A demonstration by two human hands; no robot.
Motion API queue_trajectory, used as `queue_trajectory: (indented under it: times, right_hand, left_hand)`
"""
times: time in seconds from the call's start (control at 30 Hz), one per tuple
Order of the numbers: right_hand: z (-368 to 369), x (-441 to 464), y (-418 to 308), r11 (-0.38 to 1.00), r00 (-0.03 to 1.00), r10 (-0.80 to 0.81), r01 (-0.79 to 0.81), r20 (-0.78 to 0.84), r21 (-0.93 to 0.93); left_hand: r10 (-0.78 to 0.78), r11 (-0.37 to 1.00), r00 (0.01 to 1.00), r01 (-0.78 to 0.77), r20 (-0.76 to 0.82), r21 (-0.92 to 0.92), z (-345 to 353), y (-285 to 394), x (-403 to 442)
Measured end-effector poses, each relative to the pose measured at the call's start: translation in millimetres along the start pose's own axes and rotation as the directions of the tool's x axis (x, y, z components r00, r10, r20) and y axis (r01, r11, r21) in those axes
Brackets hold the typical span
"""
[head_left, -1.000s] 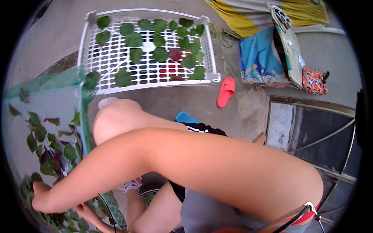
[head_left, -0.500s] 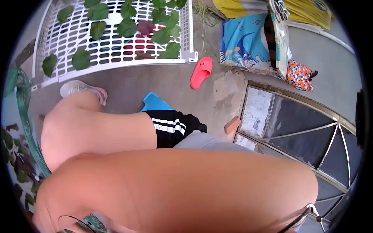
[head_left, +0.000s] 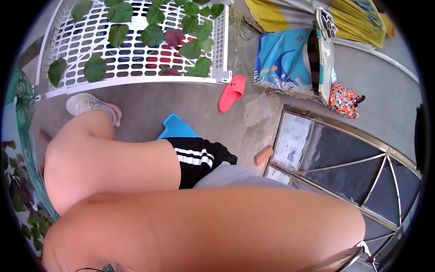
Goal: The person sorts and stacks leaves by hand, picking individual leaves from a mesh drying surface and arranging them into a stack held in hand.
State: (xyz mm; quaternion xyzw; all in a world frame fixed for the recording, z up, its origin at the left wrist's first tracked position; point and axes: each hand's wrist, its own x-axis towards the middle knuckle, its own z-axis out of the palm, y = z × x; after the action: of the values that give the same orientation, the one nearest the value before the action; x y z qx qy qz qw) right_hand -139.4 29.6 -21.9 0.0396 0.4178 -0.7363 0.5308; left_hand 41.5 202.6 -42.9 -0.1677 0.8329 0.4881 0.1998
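Neither of my hands shows; a bare arm crosses the lower part of the view, and its far end runs out of frame at the bottom left. What my hands hold or touch is hidden. Nearest to that arm, at the left edge, dark green and reddish leaves (head_left: pixel 19 199) lie on a pale surface with a green edge (head_left: pixel 28 140). A white slatted plastic crate (head_left: pixel 136 80) at the top left bears several green leaves (head_left: pixel 152 35) and a dark red leaf (head_left: pixel 173 37).
On the floor are a pink slipper (head_left: pixel 231 94), a brick (head_left: pixel 263 155) and a blue plastic object (head_left: pixel 176 128). A bent bare leg ends in a white shoe (head_left: pixel 90 107). Right stand a metal-framed panel (head_left: pixel 346 158), a blue patterned cloth (head_left: pixel 285 61) and a colourful bag (head_left: pixel 344 100).
The view has swung so that the crate and slipper sit further left. Both hands, low at the left among the leaves a second ago, have gone out of sight.
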Motion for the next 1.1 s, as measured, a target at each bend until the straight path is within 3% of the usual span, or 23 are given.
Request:
queue_trajectory:
  times: [0.63, 1.1]
  right_hand:
    - [5, 5, 8, 0.999, 0.999, 0.027, -0.027, 0.026, -0.024]
    - [24, -2, 15, 0.994, 0.998, 0.045, -0.04, 0.046, -0.106]
  left_hand:
    - [-0.078, 0.997, 0.992, 0.078, -0.097, 0.001, -20, -29, 31]
    - [-0.18, 0.979, 0.906, 0.201, -0.383, 0.016, -91, -71, 34]
